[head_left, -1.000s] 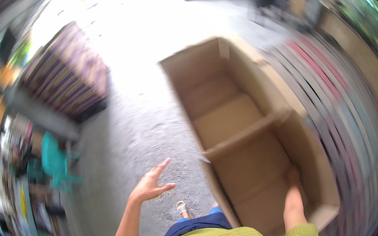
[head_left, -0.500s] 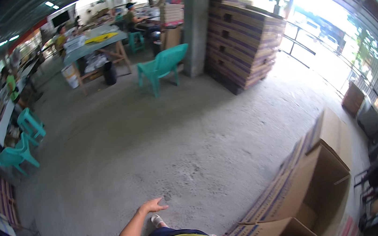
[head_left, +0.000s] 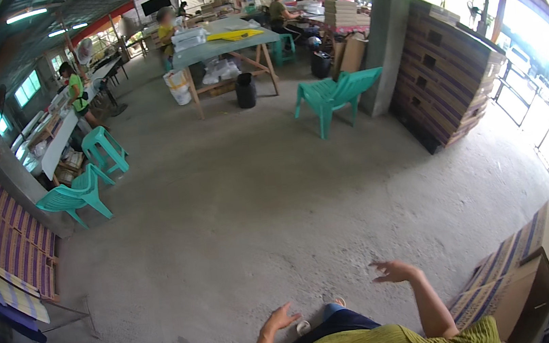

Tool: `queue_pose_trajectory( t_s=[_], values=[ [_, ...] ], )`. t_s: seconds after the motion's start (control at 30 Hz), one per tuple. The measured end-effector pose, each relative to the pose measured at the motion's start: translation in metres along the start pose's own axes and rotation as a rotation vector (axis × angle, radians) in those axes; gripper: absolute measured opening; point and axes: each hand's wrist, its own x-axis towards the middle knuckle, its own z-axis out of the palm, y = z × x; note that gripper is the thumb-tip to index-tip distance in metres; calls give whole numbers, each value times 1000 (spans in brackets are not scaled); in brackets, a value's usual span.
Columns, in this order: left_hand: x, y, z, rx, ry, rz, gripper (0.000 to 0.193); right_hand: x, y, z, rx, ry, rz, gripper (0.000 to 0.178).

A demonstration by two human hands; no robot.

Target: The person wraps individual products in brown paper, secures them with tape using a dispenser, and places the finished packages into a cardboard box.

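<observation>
1. Standing around you, left and upper middle: two green chairs (head_left: 339, 95), two green stools (head_left: 105, 152); upper right, one stack of boxes (head_left: 437, 72).
2. One cardboard box (head_left: 517, 279) sits lower right, near your right hand (head_left: 398, 271) but apart.
3. That hand and your left hand (head_left: 280, 318) hold nothing, fingers loosely spread.

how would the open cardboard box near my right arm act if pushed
The cardboard box probably flexes at its thin open edge. Its flat sides suggest sliding rather than rolling. Thin walls hint it's light, though little of its inside shows.
</observation>
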Motion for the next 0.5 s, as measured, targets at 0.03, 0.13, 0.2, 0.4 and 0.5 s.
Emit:
queue_pose_trajectory(
  t_s=[0.03, 0.13, 0.2, 0.4, 0.5],
  values=[
    [1, -6, -14, -45, 19, -7, 93, 45, -24, 14, -48, -108, -16, 81],
    [15, -40, -61, -234, 71, -59, 95, 179, -18, 70, 61, -182, -32, 83],
    [24, -72, -112, -301, 157, -150, 93, 258, 7, 99, -10, -312, 72, 89],
    [80, -173, -272, -582, 388, -493, 80, 446, 44, 51, -22, -395, 511, 87],
    [133, -177, -364, -782, 439, -642, 79, 567, 14, -14, -153, -179, 506, 80]
  ],
)
